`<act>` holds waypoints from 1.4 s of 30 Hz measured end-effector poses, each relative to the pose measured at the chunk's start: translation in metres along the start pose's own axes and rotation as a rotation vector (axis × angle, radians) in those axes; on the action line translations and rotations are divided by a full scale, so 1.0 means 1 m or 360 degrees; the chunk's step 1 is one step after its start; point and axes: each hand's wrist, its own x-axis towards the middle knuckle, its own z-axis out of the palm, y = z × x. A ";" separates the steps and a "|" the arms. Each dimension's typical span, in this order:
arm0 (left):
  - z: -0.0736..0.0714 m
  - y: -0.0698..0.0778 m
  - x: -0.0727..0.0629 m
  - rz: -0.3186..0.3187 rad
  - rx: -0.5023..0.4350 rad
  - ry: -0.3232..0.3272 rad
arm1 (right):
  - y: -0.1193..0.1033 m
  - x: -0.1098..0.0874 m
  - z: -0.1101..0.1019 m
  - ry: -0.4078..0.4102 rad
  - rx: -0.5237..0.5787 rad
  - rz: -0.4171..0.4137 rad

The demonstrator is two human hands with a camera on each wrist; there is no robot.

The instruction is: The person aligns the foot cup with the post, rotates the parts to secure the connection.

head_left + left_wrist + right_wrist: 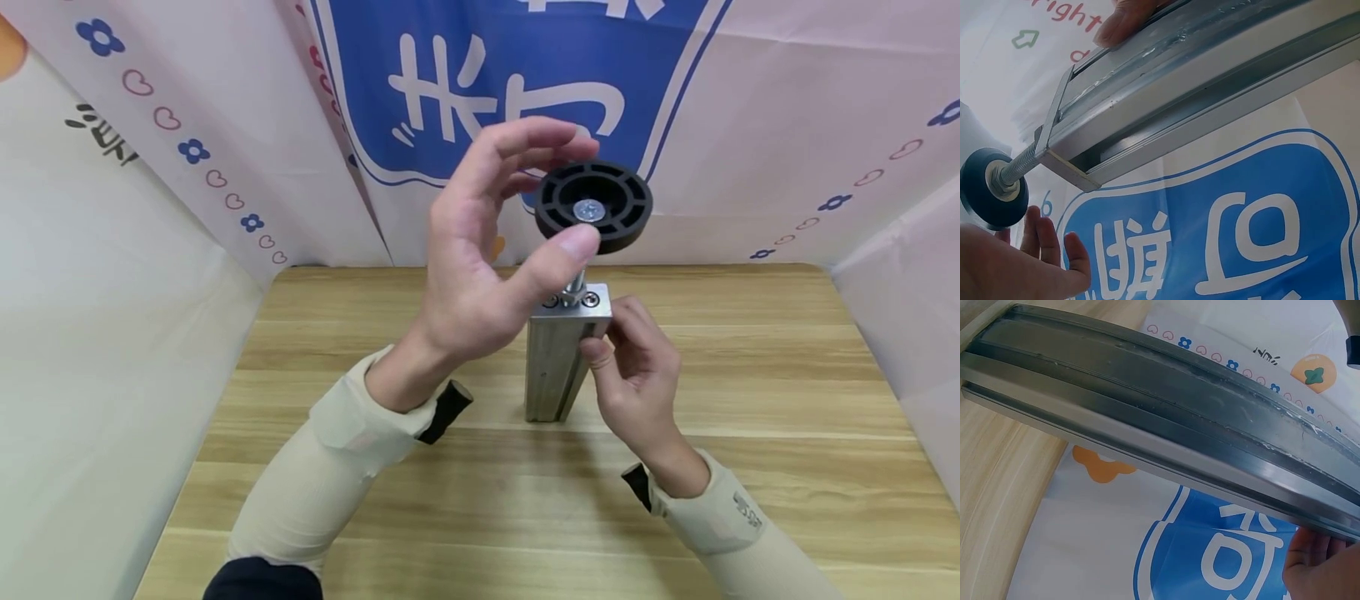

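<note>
An aluminium profile (551, 367) stands upright on the wooden table, with a flat end plate and screws (591, 298) on top. From the plate rises a threaded stem (1019, 164) carrying a round black levelling foot (633, 215), its ribbed underside facing up. My left hand (480, 267) curves around the foot, thumb at the near rim and fingers bent behind the far rim. Lower down, my right hand (641, 375) grips the profile near its upper end, thumb on the near side; its other fingertips are hidden behind the metal.
A wood-grain table (360, 500) extends around the profile. Behind it hangs a white printed sheet with a blue panel (375, 50); pale sheets (112, 333) flank both sides. Each wrist wears a light cuff with a black piece (446, 411) sticking out.
</note>
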 end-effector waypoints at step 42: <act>-0.003 -0.004 -0.002 0.0060 -0.0186 -0.0050 | -0.001 -0.001 0.002 0.0007 -0.0048 0.0007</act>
